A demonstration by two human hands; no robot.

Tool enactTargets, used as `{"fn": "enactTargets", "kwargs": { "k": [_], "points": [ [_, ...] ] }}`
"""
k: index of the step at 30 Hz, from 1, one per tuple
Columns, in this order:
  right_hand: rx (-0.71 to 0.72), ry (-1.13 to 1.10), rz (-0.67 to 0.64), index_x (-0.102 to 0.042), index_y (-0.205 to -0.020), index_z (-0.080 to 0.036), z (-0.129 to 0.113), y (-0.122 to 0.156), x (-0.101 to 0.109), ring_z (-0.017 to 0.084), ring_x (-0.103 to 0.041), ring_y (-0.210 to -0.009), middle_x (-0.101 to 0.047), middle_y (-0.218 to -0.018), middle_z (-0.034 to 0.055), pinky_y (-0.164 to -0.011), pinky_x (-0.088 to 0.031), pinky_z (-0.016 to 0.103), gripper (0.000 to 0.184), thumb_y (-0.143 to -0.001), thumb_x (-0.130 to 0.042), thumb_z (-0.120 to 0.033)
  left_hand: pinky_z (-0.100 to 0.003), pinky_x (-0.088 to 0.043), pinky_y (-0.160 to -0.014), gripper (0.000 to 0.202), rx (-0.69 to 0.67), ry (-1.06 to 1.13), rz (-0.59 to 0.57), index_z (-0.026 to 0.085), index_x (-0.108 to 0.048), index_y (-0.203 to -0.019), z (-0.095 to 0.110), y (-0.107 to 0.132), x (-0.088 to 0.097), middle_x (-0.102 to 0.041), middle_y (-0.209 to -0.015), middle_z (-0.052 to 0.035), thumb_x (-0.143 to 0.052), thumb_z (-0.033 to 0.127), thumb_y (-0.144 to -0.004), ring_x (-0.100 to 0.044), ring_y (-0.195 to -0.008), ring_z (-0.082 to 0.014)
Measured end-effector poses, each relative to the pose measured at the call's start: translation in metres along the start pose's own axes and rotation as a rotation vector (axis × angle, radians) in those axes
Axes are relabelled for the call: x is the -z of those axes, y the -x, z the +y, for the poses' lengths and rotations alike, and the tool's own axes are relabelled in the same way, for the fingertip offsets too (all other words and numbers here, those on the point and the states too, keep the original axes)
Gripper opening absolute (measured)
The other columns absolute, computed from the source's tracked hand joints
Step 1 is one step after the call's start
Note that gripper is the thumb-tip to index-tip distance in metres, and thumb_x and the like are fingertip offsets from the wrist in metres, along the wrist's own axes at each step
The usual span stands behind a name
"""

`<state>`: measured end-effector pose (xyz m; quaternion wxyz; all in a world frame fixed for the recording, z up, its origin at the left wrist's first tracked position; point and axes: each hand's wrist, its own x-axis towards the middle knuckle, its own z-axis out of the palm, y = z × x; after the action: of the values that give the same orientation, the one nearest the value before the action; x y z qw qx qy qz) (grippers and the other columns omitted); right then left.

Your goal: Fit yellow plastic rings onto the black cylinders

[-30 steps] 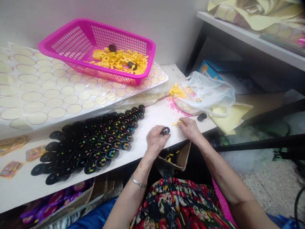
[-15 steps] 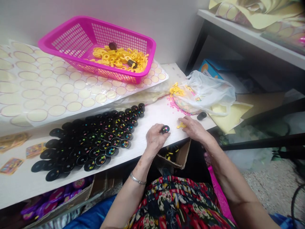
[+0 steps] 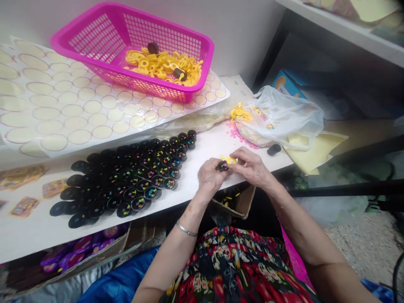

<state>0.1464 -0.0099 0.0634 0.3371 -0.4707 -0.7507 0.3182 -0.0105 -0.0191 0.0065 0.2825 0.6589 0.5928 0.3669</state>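
My left hand [image 3: 210, 176] pinches a small black round piece [image 3: 222, 166] with coloured beads inside, just above the white table's [image 3: 202, 151] front edge. My right hand [image 3: 251, 166] holds a yellow ring [image 3: 229, 160] against the top of that black piece; both hands meet there. To the left lie several rows of the same black pieces [image 3: 132, 176], laid close together. A single black piece [image 3: 274, 149] lies to the right of my hands.
A pink basket [image 3: 94, 38] with yellow rings [image 3: 164, 65] stands at the back on sheets of round stickers [image 3: 63, 109]. A plastic bag [image 3: 284, 118] with yellow rings and pink bits lies at the right. A cardboard box [image 3: 235, 200] sits under the table edge.
My right hand picked the yellow ring off the table and brought it left onto the black piece in my left hand. The camera tilted down a little.
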Motion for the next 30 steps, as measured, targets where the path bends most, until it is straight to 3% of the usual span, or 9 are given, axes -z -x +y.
{"fn": "enactTargets", "kwargs": {
  "k": [5,12,16,20,22,25,27,30],
  "points": [
    [0.005,0.18,-0.069,-0.06,-0.091,-0.018,-0.013,-0.002,-0.01,0.015,-0.05,-0.079,-0.052,-0.087,0.0028,-0.068,-0.039,0.026,0.016,-0.079,-0.057,-0.029,-0.024,-0.039,-0.062,0.013,0.018,0.006,-0.008,0.022,-0.061,-0.078,-0.002,0.001,-0.001,-0.056,-0.071,0.0026,-0.064,0.028,-0.067,-0.051,-0.069,-0.0126],
    [-0.057,0.274,-0.125,-0.061,-0.087,-0.019,-0.021,-0.003,-0.013,0.013,-0.049,-0.075,-0.05,-0.086,0.002,-0.068,-0.038,0.024,0.014,-0.081,-0.052,-0.027,-0.024,-0.04,-0.062,0.008,0.018,0.063,0.006,0.02,-0.061,-0.074,0.003,0.0,0.004,-0.055,-0.07,0.0013,-0.061,0.022,-0.066,-0.05,-0.069,-0.0128],
    [-0.06,0.297,-0.092,-0.062,-0.084,-0.017,-0.021,-0.004,-0.018,0.011,-0.047,-0.067,-0.047,-0.083,0.0016,-0.064,-0.037,0.024,0.014,-0.08,-0.051,-0.024,-0.022,-0.041,-0.061,0.027,0.022,0.276,0.009,0.019,-0.063,-0.087,0.001,0.001,0.011,-0.059,-0.083,-0.0012,-0.055,0.012,-0.061,-0.051,-0.069,-0.0114],
    [-0.04,0.305,-0.069,-0.061,-0.076,-0.016,-0.02,-0.005,-0.022,0.011,-0.045,-0.065,-0.045,-0.079,0.0013,-0.062,-0.037,0.023,0.012,-0.078,-0.051,-0.022,-0.021,-0.041,-0.058,0.029,0.15,0.598,0.15,0.016,-0.061,-0.094,-0.002,0.003,0.015,-0.056,-0.07,0.0005,-0.053,0.016,-0.066,-0.05,-0.059,-0.0092],
    [-0.034,0.281,-0.05,-0.061,-0.075,-0.016,-0.019,-0.005,-0.022,0.01,-0.045,-0.064,-0.044,-0.077,0.0008,-0.061,-0.037,0.023,0.011,-0.078,-0.052,-0.022,-0.021,-0.041,-0.058,0.02,0.194,0.637,0.155,0.016,-0.062,-0.088,0.001,0.002,0.014,-0.056,-0.068,0.0009,-0.055,0.026,-0.072,-0.049,-0.058,-0.0088],
    [-0.066,0.177,-0.006,-0.062,-0.074,-0.016,-0.016,-0.004,-0.024,0.009,-0.044,-0.061,-0.043,-0.074,-0.0003,-0.059,-0.037,0.023,0.012,-0.078,-0.054,-0.024,-0.019,-0.041,-0.057,0.022,0.207,0.633,0.046,0.015,-0.061,-0.077,0.007,-0.003,0.012,-0.058,-0.069,-0.0002,-0.059,0.037,-0.073,-0.051,-0.061,-0.0089],
    [-0.114,0.05,0.03,-0.063,-0.076,-0.016,-0.013,-0.004,-0.025,0.009,-0.044,-0.06,-0.044,-0.073,-0.001,-0.058,-0.037,0.023,0.011,-0.075,-0.059,-0.027,-0.019,-0.041,-0.055,0.024,0.221,0.666,-0.019,0.015,-0.059,-0.074,0.009,-0.005,0.01,-0.058,-0.066,0.0003,-0.062,0.038,-0.071,-0.051,-0.06,-0.0089],
    [-0.211,-0.214,0.087,-0.064,-0.078,-0.017,-0.008,-0.003,-0.029,0.009,-0.045,-0.059,-0.049,-0.072,-0.0016,-0.056,-0.039,0.023,0.02,-0.066,-0.069,-0.032,-0.018,-0.041,-0.056,0.024,0.258,0.739,-0.028,0.014,-0.057,-0.07,0.011,-0.006,0.009,-0.059,-0.065,0.0001,-0.064,0.037,-0.069,-0.053,-0.06,-0.0091]
  ]
}}
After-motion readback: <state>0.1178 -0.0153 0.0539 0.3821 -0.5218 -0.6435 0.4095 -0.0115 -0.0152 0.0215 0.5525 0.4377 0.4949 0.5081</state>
